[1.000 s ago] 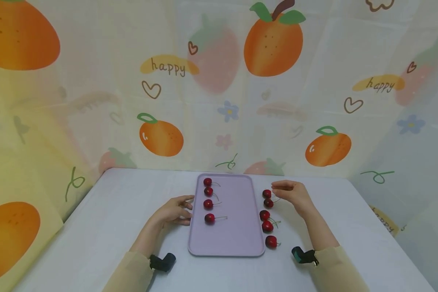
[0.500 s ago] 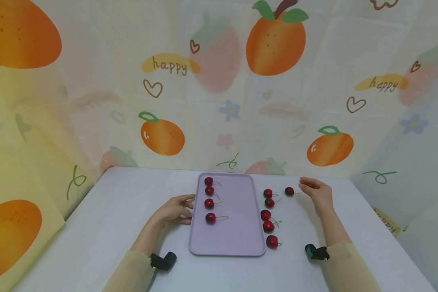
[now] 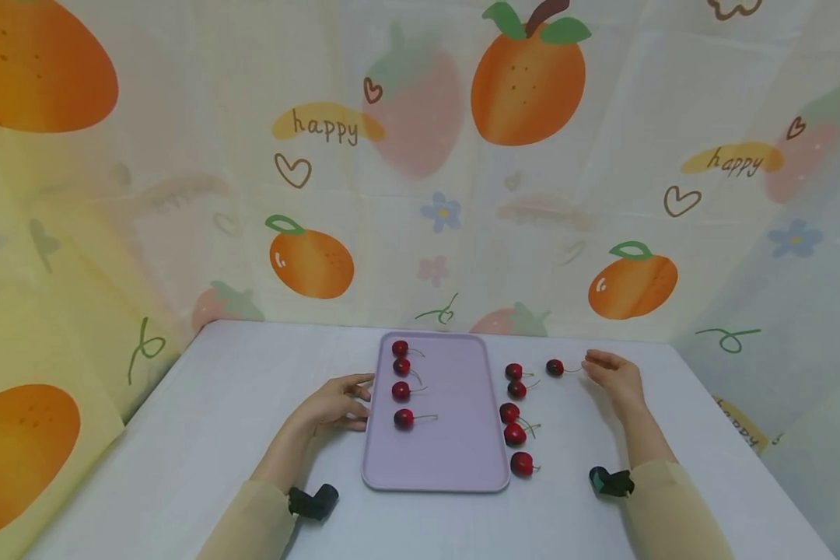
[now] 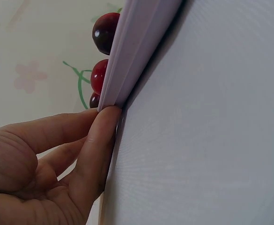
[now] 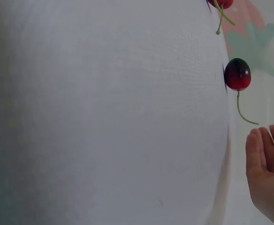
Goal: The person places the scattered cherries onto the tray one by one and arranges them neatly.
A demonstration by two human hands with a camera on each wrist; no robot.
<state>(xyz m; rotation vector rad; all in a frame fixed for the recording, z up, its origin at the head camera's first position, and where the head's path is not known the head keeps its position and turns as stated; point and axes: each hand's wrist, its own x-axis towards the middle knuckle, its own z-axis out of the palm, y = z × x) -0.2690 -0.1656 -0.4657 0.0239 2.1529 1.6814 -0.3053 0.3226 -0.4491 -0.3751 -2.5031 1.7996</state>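
A lilac tray (image 3: 455,451) lies on the table with several red cherries along its left side, such as a cherry (image 3: 404,419) nearest the front. My left hand (image 3: 332,403) touches the tray's left rim with its fingertips; in the left wrist view, the thumb (image 4: 97,145) lies against the tray's edge. To the right of the tray, my right hand (image 3: 616,381) has loosely bent fingers, their tips close to the stem of a lone dark cherry (image 3: 554,367). In the right wrist view, a small gap separates the fingers (image 5: 254,154) from that cherry's stem.
Several more cherries stand in a column by the tray's right edge, including a front cherry (image 3: 522,464) and a back cherry (image 3: 514,372). A white cloth covers the table (image 3: 238,404). Behind it hangs a fruit-printed curtain (image 3: 392,233).
My right hand has moved right, away from the column of cherries, and slightly lower since half a second ago. The lone dark cherry, not visible earlier, now shows. My left hand stays put.
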